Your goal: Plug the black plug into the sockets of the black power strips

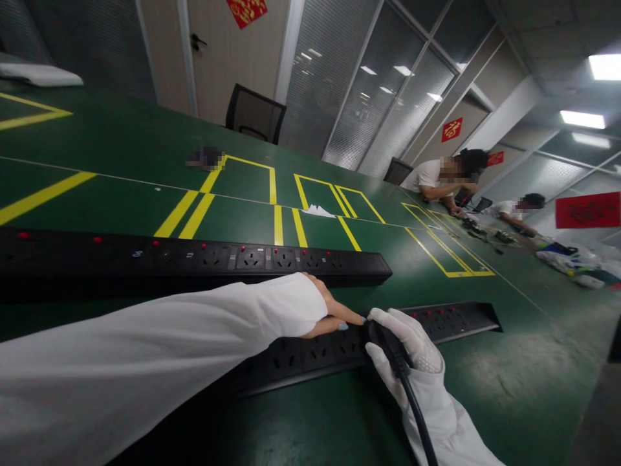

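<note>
My right hand (412,343), in a white dotted glove, is closed around a black power plug (376,333) at the lower power strip (303,362). A black cable (416,404) runs from the plug down past my wrist. I cannot see whether the pins are in the socket. Bare and reaching in from the left, my left hand (327,312) has its index finger stretched to the plug's near side, where it seems to touch. Its thumb lies apart, over the strip; the other fingers are hidden.
A second black power strip (291,259) with red switches lies beyond. Yellow tape outlines (250,162) mark the green table (145,155). White crumpled paper (319,211) and a blurred dark object (206,158) lie farther back. Two people in white (420,176) lean over the far right.
</note>
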A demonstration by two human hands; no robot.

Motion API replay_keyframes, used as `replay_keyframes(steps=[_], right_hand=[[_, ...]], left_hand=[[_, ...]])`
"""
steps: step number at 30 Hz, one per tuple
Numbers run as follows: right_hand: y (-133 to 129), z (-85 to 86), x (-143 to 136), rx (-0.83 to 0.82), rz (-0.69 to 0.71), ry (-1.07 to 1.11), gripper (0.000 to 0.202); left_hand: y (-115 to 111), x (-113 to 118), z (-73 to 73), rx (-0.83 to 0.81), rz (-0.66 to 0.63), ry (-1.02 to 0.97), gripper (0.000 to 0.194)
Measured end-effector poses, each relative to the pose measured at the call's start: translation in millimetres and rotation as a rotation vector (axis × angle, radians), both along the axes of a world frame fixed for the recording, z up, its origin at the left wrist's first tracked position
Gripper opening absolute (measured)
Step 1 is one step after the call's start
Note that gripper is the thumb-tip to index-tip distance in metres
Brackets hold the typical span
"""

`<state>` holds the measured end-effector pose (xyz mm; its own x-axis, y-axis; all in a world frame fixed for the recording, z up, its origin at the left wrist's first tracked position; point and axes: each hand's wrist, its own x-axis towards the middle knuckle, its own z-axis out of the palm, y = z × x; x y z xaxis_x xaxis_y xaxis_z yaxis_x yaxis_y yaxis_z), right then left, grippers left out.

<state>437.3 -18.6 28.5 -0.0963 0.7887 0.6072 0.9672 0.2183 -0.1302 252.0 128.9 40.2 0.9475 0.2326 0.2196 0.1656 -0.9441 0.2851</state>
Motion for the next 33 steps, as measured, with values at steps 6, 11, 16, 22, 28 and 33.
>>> replay_keyframes(steps=[6,11,16,22,28,33], right_hand=[[-0.8,0.6,-2.3,0.015,-0.011,0.020,0.035],[-0.6,-0.2,-0.3,-0.004,-0.001,0.007,0.036],[-1.3,-0.9,0.6,0.003,-0.004,0.017,0.037],[-1.8,-1.3,-0.2,0.000,-0.013,0.015,0.037],[-2.1,-0.4,-0.3,-0.005,-0.011,0.010,0.037],[-1.4,-1.4,-2.1,0.012,-0.014,0.047,0.036]], left_hand=[[2.3,-0.5,-0.7,-0.022,-0.014,-0.031,0.036],[3.4,-0.5,-1.7,-0.036,-0.026,-0.036,0.036],[1.9,-0.4,-4.3,-0.088,-0.015,-0.055,0.034],[4.5,0.6,-6.1,-0.096,-0.036,-0.036,0.034],[4.9,0.0,-5.3,-0.103,-0.028,-0.039,0.034],[5.8,-0.4,-7.5,-0.120,-0.056,-0.066,0.033]])
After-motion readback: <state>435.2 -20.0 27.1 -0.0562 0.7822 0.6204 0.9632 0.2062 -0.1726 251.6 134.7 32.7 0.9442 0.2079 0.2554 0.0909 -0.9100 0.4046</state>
